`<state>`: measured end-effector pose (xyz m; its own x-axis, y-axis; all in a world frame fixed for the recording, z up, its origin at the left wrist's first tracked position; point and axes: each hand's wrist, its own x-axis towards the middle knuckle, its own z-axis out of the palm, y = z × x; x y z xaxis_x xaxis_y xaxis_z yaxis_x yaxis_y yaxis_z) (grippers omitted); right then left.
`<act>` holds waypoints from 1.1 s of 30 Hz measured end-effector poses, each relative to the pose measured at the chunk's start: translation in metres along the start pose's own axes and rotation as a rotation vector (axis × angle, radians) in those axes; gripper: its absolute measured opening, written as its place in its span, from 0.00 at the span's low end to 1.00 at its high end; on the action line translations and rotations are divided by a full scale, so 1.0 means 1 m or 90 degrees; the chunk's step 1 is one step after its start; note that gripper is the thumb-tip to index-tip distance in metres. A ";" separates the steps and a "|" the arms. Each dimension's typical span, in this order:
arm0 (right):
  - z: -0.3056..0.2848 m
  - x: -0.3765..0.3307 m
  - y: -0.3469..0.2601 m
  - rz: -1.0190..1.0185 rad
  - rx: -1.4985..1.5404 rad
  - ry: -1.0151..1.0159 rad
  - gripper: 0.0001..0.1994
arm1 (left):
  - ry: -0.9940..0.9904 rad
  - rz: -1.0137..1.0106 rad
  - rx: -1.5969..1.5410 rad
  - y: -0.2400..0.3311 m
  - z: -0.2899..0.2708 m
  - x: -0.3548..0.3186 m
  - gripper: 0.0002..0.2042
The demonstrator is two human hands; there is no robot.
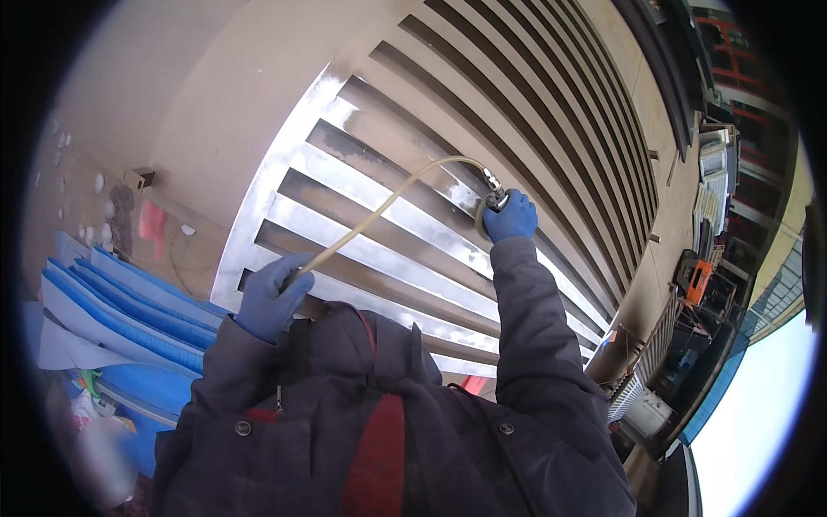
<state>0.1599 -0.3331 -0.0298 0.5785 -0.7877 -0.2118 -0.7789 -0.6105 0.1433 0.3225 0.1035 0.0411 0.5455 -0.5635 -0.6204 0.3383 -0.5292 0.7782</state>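
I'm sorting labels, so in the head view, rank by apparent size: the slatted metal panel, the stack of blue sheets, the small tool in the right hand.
1. slatted metal panel
2. stack of blue sheets
3. small tool, mostly hidden by the gloved right hand

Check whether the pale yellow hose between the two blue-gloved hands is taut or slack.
Slack: the pale yellow hose arcs loosely from the left hand up to the small grinding tool in the right hand.

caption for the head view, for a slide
Gloved right hand presses an air tool on a slatted metal panel; left hand holds its hose.
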 end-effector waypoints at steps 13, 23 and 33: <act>-0.005 -0.003 -0.009 0.020 0.015 -0.044 0.28 | -0.009 -0.019 -0.052 0.001 -0.012 -0.001 0.17; 0.014 -0.012 -0.017 -0.001 0.052 0.012 0.27 | 0.022 -0.035 -0.073 0.002 -0.016 -0.003 0.15; 0.010 -0.008 0.022 0.049 -0.011 0.026 0.25 | -0.098 -0.101 0.018 -0.047 -0.008 -0.020 0.16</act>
<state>0.1351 -0.3395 -0.0348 0.5271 -0.8346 -0.1601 -0.8172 -0.5495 0.1738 0.3017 0.1450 0.0180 0.3632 -0.5607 -0.7441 0.3878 -0.6352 0.6679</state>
